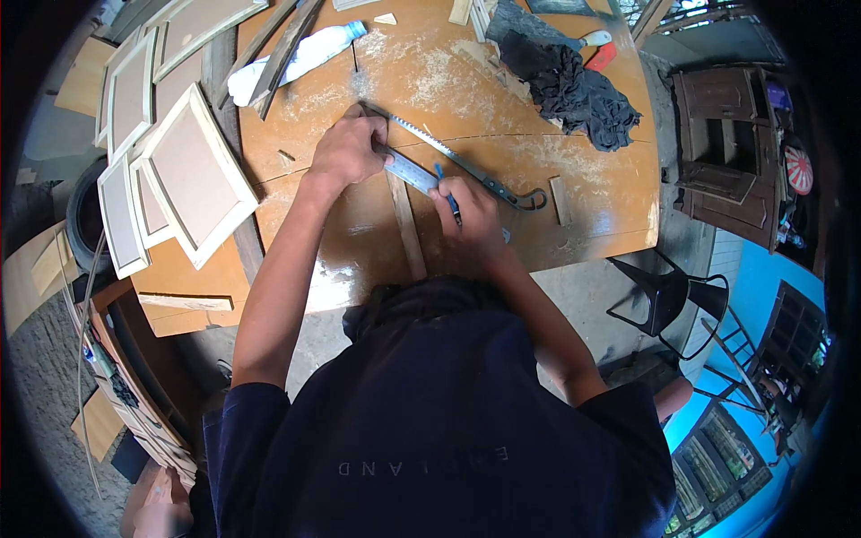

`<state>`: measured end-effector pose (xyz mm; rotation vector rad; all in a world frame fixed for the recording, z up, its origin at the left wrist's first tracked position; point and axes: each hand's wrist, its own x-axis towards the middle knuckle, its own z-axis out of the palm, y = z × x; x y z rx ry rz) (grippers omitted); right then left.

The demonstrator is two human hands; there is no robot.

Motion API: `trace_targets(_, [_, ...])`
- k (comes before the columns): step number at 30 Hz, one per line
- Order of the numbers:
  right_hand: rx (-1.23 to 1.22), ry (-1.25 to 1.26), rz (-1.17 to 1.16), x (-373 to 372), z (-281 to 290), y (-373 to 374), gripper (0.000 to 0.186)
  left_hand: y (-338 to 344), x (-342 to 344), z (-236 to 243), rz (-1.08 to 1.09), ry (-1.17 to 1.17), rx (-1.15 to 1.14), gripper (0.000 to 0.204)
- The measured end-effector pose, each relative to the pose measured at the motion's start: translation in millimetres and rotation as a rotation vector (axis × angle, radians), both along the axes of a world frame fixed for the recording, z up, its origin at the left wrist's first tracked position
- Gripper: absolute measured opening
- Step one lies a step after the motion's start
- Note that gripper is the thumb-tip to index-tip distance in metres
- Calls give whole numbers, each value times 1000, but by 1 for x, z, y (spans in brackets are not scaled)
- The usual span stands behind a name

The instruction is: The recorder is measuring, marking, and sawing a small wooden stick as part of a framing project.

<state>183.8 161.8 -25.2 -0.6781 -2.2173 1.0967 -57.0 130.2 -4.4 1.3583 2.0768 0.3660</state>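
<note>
My left hand (348,148) is closed over the far end of a metal ruler (413,172), pressing it across a narrow wood strip (406,235). A dark piece shows under those fingers; whether it belongs to the ruler I cannot tell. In my right hand (473,217) is a blue pen (455,213), its tip pointing down beside the ruler's near end. Just beyond the ruler lies a hand saw (430,142) with a toothed blade and a hooked handle end. The strip runs from under the ruler toward my body.
Sawdust covers much of the brown wooden table (556,229). Pale wooden frames (202,179) are stacked at left, near a plastic bottle (309,58) under dark strips. Black cloth (574,90) lies far right, beside a red-and-white tool (599,52). A black chair (664,291) stands right of the table.
</note>
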Motion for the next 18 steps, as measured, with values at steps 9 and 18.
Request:
trace_targets(9, [271,-170,-63,2,-14,9,29,-15,5,-2,118,-132,362,21])
trace_targets(18, [157,-58,-203,14,-16,29,27,-65,63,-14,528,-170,282,22])
